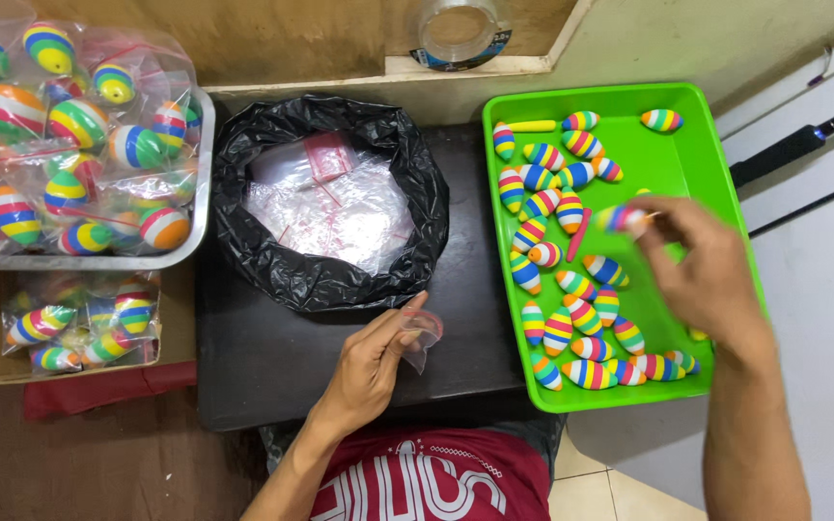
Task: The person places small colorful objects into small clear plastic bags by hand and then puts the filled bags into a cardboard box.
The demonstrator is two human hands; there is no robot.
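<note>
My right hand (697, 265) hovers over the green tray (697, 154) and pinches a small striped float (618, 218) between thumb and fingers; it is blurred. Several more striped floats (571, 289) lie in the tray's left half. My left hand (374, 362) rests over the dark table (263, 347) and holds a small clear plastic bag (422, 338) with a red strip at its mouth.
A black bag (330, 270) holding clear plastic bags sits in the middle. At left, a metal tray (200, 183) holds bagged round striped floats; more bagged floats (79, 328) lie below it. A tape roll (460, 34) sits at the top.
</note>
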